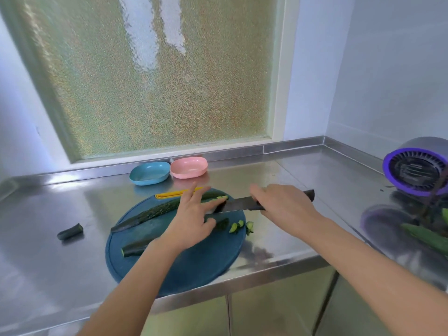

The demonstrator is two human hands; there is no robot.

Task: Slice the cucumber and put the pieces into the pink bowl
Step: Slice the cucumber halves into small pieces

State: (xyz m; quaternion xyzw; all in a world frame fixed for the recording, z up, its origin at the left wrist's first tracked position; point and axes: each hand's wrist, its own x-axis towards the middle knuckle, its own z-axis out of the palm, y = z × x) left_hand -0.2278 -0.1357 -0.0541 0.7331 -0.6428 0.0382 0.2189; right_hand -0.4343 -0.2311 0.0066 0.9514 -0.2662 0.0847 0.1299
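- A short cut-off cucumber end (pixel 70 231) lies alone on the steel counter (pixel 291 170), left of and clear of the round blue cutting board (pixel 169 263).
- On the board lie two long lengthwise pieces: the far cucumber half (pixel 150 210) and the near cucumber half (pixel 134 248), both running diagonally from lower left to upper right. Their dark skin looks wet and glossy, so they will probably be slippery. They should be firm enough to cut cleanly, but light enough to skid under the blade.
- The left hand (pixel 191 221) lies across both halves near their right ends. Its grip is wide, with the fingers straight and nothing pinched. The safest hold is likely a press on the skin just left of the cut line, fingertips kept back from the edge.
- At the back, a blue bowl (pixel 149 173) sits just beside the pink bowl (pixel 189 167), which shows no pieces inside.
- A few cucumber slices (pixel 240 226) sit at the board's right edge. They look small, moist and easy to crush, so scooping them should work better than pinching.
- The knife (pixel 240 205) points left, its tip at the far half's cut end.
- The right hand (pixel 283 207) has its grip wrapped round the knife's handle.
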